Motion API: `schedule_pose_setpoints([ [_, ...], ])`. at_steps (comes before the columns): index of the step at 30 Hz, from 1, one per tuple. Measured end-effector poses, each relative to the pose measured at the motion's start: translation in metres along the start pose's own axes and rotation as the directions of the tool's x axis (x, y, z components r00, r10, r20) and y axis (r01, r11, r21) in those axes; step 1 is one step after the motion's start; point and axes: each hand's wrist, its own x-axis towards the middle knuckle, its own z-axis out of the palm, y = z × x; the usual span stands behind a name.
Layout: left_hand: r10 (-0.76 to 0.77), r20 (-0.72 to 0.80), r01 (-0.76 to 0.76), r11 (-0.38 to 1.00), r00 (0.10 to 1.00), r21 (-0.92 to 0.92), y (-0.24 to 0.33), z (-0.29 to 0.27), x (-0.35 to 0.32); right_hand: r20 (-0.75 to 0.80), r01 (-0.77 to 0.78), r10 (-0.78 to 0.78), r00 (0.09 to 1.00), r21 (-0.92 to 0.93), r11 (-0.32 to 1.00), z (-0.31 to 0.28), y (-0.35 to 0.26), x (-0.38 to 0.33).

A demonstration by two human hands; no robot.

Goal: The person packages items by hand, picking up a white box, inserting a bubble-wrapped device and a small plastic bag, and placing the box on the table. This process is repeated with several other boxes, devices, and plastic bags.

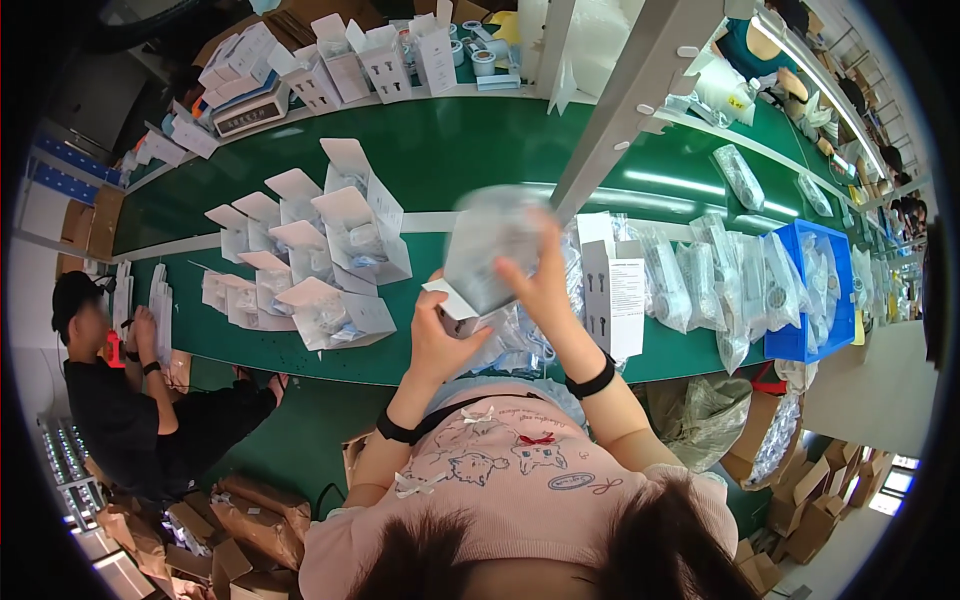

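Note:
In front of my body, my left hand [440, 343] is closed around a small white box [450, 299], its fingers curled over the box's side. Just above the box is a translucent plastic bag [492, 240], blurred by motion; what it contains cannot be made out. Gripping the bag from its right side is my right hand [540, 268], with the thumb across its front. Bag and box overlap, so whether the bag reaches inside the box is hidden. Below and behind the hands, more clear plastic bags [520, 338] lie on the green table [420, 265].
Several open white boxes [345, 318] with bagged contents stand left. Right are upright printed boxes [626, 300], bagged parts [668, 285] and a blue bin [852, 325]. A slanting metal post [615, 125] rises beyond my hands. Another person [130, 385] works at far left.

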Motion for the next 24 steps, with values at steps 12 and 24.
schedule_pose_setpoints([
  [12, -0.258, -0.162, 0.228, 0.956, 0.952, -0.182, -0.061, 0.005, -0.02, 0.086, 0.038, 0.004, 0.996, -0.484, 0.874, 0.037, 0.155, 0.033],
  [24, -0.12, -0.094, 0.134, 0.978, 0.988, 0.16, -0.016, -0.029, 0.022, 0.323, -0.14, 0.345, 0.881, -0.519, 0.843, 0.037, 0.175, 0.022],
])
